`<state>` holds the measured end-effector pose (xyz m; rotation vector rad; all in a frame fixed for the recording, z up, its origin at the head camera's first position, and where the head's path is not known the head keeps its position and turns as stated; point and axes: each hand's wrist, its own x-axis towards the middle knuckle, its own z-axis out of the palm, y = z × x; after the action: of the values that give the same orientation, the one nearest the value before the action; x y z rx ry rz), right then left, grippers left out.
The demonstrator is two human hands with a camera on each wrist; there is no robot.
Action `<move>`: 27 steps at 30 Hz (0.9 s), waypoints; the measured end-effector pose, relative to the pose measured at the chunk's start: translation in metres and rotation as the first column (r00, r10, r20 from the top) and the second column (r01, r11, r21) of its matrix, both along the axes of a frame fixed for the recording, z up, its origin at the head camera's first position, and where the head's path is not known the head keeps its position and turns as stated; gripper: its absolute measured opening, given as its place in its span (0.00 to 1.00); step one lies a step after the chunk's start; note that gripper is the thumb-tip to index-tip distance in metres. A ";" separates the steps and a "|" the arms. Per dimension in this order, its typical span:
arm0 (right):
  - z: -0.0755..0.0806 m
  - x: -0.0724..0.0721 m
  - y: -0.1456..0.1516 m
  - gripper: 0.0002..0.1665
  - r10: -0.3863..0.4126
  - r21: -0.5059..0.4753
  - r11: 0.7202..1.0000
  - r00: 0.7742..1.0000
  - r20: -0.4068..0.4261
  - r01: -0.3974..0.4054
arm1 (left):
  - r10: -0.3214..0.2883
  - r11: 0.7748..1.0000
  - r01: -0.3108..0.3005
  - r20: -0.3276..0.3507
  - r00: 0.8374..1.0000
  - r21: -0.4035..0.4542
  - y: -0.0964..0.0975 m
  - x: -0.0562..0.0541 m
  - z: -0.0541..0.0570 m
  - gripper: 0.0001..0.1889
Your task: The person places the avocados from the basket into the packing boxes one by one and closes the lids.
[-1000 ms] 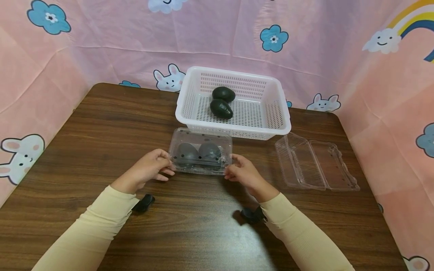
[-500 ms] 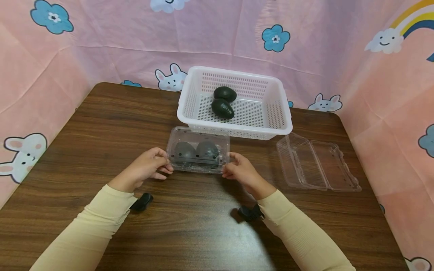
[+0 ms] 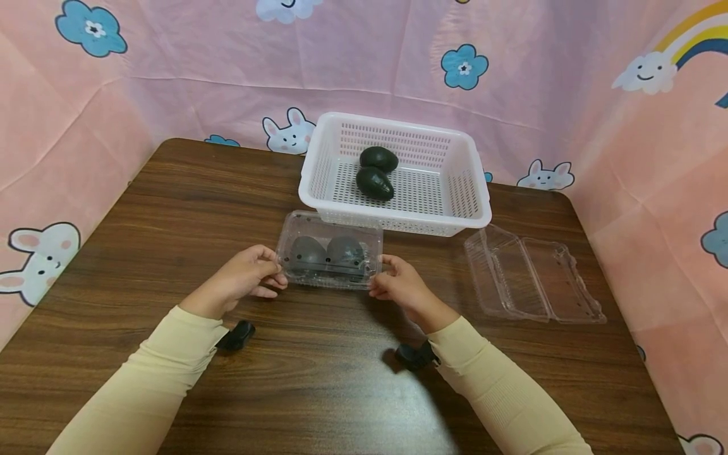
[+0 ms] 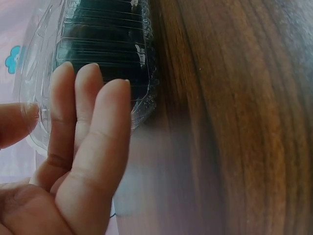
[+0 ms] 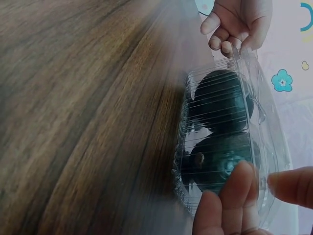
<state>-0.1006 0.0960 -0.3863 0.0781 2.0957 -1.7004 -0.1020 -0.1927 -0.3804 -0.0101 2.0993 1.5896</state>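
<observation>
A clear plastic clamshell box [image 3: 328, 278] with two dark green avocados [image 3: 344, 251] inside is in front of the basket, its lid down over them. My left hand [image 3: 241, 279] holds its left end; in the left wrist view the thumb [image 4: 30, 113] is at the lid's rim and the fingers [image 4: 105, 122] lie along the ribbed side. At the right end, my right hand [image 3: 405, 287] pinches the rim between thumb and fingers. Through the ribbed wall in the right wrist view, both avocados [image 5: 220, 100] show side by side.
Behind the box stands a white perforated basket [image 3: 398, 220] holding two more avocados [image 3: 375, 183]. A second clear clamshell [image 3: 534, 278] lies unfolded on the right of the brown wooden table [image 3: 318, 392]. Patterned cloth [image 3: 364, 57] hangs around the back and sides.
Both hands and the box have shifted slightly left relative to the basket. Their hold on its ends looks the same. The basket and the open clamshell have stayed put.
</observation>
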 end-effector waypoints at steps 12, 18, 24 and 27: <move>-0.004 -0.001 -0.004 0.31 0.005 -0.030 1.000 1.000 -0.011 -0.005 | 0.031 0.999 -0.031 -0.004 1.000 0.022 -0.004 0.000 -0.002 0.15; -0.004 -0.002 -0.005 0.32 0.014 -0.014 1.000 1.000 -0.008 -0.014 | 0.033 0.999 -0.033 0.017 0.999 0.013 -0.006 0.001 -0.002 0.18; -0.001 0.000 -0.007 0.32 -0.006 0.041 0.999 1.000 -0.010 0.007 | 0.035 0.999 -0.036 0.011 0.999 0.015 -0.006 0.002 -0.002 0.17; -0.002 0.001 -0.008 0.33 -0.012 0.064 0.998 1.000 -0.017 0.013 | 0.044 0.999 -0.044 0.008 0.999 -0.003 -0.005 0.003 -0.002 0.17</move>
<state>-0.0997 0.0885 -0.3884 0.0975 2.1658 -1.6468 -0.0987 -0.1978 -0.3824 -0.0637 2.1087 1.6097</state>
